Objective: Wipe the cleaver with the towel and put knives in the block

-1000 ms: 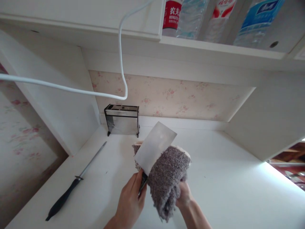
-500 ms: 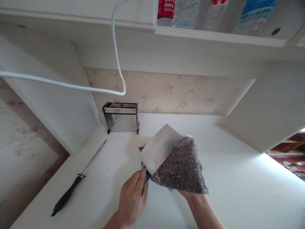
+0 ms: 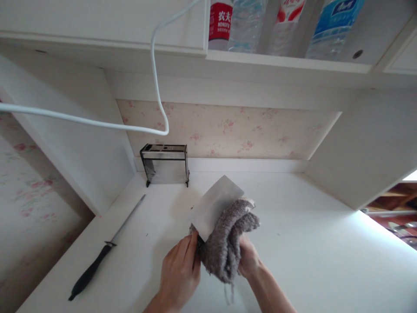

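Left hand (image 3: 180,266): angled inward, our fingers closed on cleaver (image 3: 216,206)
Right hand (image 3: 249,257): angled inward, our fingers clutching grey cloth (image 3: 224,245), tips hidden

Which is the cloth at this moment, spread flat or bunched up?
Bunched: the gray cloth shows deep folds beside the right hand and wraps over one edge of the blade.

white shelving (image 3: 286,67) above pinkish floral wallpaper (image 3: 228,130) (roses, perhaps), pale worktop (image 3: 293,243).
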A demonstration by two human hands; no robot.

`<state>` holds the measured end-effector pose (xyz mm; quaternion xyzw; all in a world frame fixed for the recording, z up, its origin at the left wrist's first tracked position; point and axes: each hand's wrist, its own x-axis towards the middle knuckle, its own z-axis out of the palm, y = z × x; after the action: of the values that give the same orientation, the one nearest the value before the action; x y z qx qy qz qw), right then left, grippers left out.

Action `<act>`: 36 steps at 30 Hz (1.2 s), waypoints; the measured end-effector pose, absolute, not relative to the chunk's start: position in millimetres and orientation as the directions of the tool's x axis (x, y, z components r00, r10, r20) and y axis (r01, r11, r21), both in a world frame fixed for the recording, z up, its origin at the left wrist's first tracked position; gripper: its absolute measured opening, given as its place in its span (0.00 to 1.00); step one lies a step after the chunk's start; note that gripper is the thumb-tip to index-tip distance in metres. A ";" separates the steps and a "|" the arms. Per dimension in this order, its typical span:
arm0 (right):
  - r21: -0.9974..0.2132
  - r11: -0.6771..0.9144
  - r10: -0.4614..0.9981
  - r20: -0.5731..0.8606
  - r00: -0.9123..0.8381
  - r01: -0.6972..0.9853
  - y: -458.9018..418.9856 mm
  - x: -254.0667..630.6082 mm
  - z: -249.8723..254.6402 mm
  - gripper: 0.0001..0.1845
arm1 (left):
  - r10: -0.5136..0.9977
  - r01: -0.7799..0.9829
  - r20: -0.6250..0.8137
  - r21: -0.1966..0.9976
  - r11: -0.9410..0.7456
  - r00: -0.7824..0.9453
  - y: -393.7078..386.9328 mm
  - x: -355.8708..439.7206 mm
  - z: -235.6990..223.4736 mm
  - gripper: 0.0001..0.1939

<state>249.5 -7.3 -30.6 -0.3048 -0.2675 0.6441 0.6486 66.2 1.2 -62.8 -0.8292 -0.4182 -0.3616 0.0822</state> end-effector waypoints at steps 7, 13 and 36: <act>-0.685 -0.018 0.937 -0.266 0.227 -0.728 8.0 226.2 -18.1 0.23 | 0.638 0.714 0.617 0.170 -0.680 0.461 -8.9 75.5 -58.2 0.14; -0.660 0.037 0.876 -0.339 0.342 -0.751 15.9 222.4 -22.8 0.27 | 0.604 0.711 0.606 0.087 -0.698 0.518 -7.6 79.1 -70.9 0.13; -0.630 0.235 0.770 -0.344 0.537 -0.740 33.8 313.5 -28.1 0.14 | 0.602 0.627 0.470 0.123 -0.769 0.646 -5.6 78.6 -56.0 0.21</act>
<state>313.5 33.8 -28.1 -0.3892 -0.0191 0.4805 0.7857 78.6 -5.6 -56.0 -0.9068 -0.3388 -0.2497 0.0255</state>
